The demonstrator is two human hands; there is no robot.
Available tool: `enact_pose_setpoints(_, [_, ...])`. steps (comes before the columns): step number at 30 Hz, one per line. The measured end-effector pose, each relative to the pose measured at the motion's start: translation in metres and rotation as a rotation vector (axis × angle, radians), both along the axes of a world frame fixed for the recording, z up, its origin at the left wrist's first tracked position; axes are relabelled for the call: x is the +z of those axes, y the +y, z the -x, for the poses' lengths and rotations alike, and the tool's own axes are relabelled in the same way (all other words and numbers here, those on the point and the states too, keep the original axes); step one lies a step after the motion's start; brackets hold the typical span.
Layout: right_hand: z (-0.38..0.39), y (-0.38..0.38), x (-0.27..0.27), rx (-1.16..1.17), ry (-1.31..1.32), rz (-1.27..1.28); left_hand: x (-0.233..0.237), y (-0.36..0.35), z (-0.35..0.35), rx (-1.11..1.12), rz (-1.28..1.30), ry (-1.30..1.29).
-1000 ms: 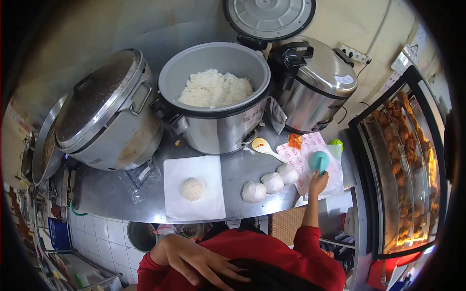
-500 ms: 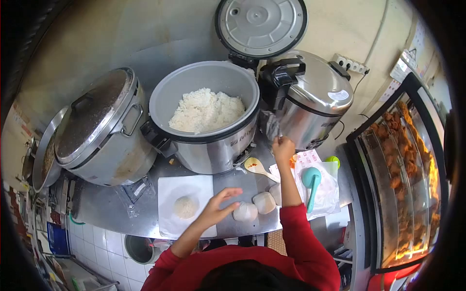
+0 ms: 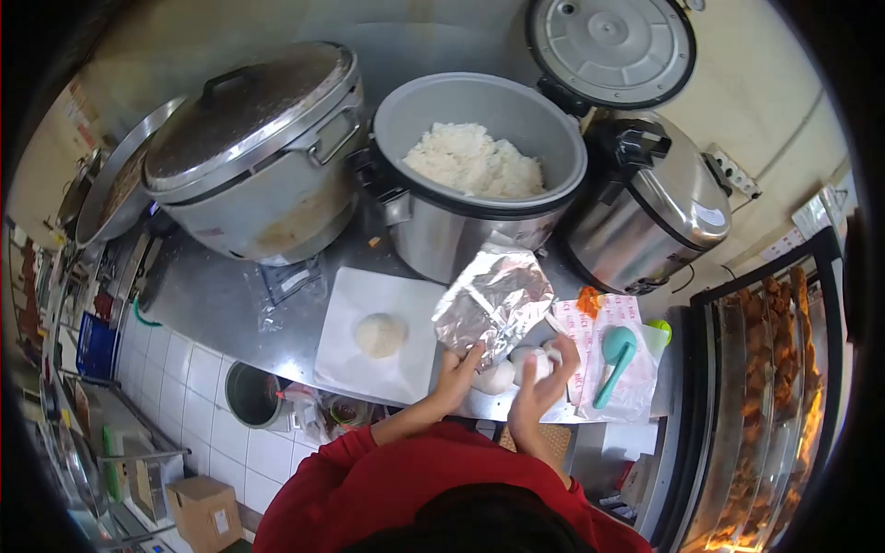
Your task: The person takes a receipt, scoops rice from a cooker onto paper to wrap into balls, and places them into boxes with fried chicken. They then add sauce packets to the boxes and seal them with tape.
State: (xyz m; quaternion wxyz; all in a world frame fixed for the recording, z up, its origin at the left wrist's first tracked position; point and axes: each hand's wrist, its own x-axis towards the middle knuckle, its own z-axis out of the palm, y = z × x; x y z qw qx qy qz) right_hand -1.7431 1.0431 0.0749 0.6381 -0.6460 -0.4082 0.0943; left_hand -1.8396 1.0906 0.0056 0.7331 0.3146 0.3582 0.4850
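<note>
My left hand [image 3: 457, 378] pinches the lower edge of a crumpled sheet of aluminium foil [image 3: 498, 300], which stands up in front of the rice cooker. Just to its right, my right hand [image 3: 544, 385] has thumb and fingers apart around the white wrapped bundles [image 3: 495, 379], which lie in a row on the steel counter and are partly hidden by my hands. Left of the foil, a round mound of rice [image 3: 380, 335] rests on white paper [image 3: 355, 293]. Behind, the open rice cooker [image 3: 479, 85] holds cooked white rice [image 3: 475, 161].
A lidded pot [image 3: 267, 198] stands at the left and a closed rice cooker [image 3: 659, 217] at the right. Printed paper [image 3: 578, 323] carries orange food [image 3: 588, 300] beside a turquoise scoop [image 3: 619, 346]. A glass case of fried food [image 3: 761, 405] borders the counter's right end.
The foil has come from the right side to the middle, passing from my right hand to my left. My right hand has come down to the bundles. The view has shifted.
</note>
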Motion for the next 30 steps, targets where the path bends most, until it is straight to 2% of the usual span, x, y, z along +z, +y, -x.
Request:
enact_pose_setpoints(1, [0.005,-0.007,-0.023,0.050,0.216,0.028,0.019,-0.004,0.005,0.100,-0.081,-0.055])
enact_pose_setpoints(2, [0.012,-0.007,-0.031,0.098,0.432,0.065,0.016,-0.007,0.011,0.072,-0.054,-0.084])
enact_pose_setpoints(4, [0.016,-0.013,-0.038,0.371,1.230,0.206,0.009,-0.016,0.031,0.017,0.007,-0.138])
enact_pose_setpoints(5, [0.017,-0.008,-0.042,0.603,1.373,0.189,0.019,-0.017,0.048,-0.159,0.079,0.066])
enact_pose_setpoints(8, [0.034,0.002,-0.047,0.620,0.959,0.403,0.016,-0.020,0.074,-0.249,-0.102,0.167])
enact_pose_setpoints(9, [0.042,0.007,-0.054,0.552,0.898,0.303,0.018,-0.023,0.083,-0.183,-0.286,0.252])
enact_pose_setpoints(11, [0.039,0.019,-0.070,0.475,0.702,0.295,-0.010,-0.024,0.109,-0.016,-0.426,0.571])
enact_pose_setpoints(12, [0.042,0.027,-0.078,0.403,0.629,0.269,-0.022,-0.026,0.122,0.172,-0.534,0.741])
enact_pose_setpoints(13, [0.047,0.036,-0.085,0.376,0.472,0.185,-0.033,-0.029,0.147,0.023,-0.455,0.819])
enact_pose_setpoints(15, [0.058,0.051,-0.091,0.316,0.159,0.012,-0.058,-0.036,0.187,0.031,-0.460,1.175])
enact_pose_setpoints(16, [0.062,0.052,-0.093,0.326,0.107,0.074,-0.071,-0.038,0.204,0.033,-0.458,1.352])
enact_pose_setpoints(18, [0.070,0.055,-0.096,0.343,0.001,0.196,-0.086,-0.036,0.235,0.004,-0.565,1.433])
enact_pose_setpoints(19, [0.072,0.064,-0.113,0.244,0.001,0.059,-0.093,-0.037,0.248,-0.013,-0.618,1.473])
enact_pose_setpoints(22, [0.077,0.064,-0.117,0.308,-0.027,0.225,-0.097,-0.029,0.273,0.004,-0.700,1.373])
enact_pose_setpoints(23, [0.083,0.069,-0.118,0.258,-0.080,0.103,-0.096,-0.026,0.280,-0.014,-0.743,1.362])
enact_pose_setpoints(26, [0.090,0.069,-0.116,0.225,-0.063,0.296,-0.090,-0.016,0.299,-0.067,-0.857,1.332])
enact_pose_setpoints(29, [0.107,0.074,-0.109,0.243,-0.050,0.110,-0.083,-0.007,0.310,-0.121,-0.942,1.313])
enact_pose_setpoints(30, [0.108,0.075,-0.108,0.261,-0.085,0.162,-0.084,-0.004,0.312,-0.129,-0.964,1.314])
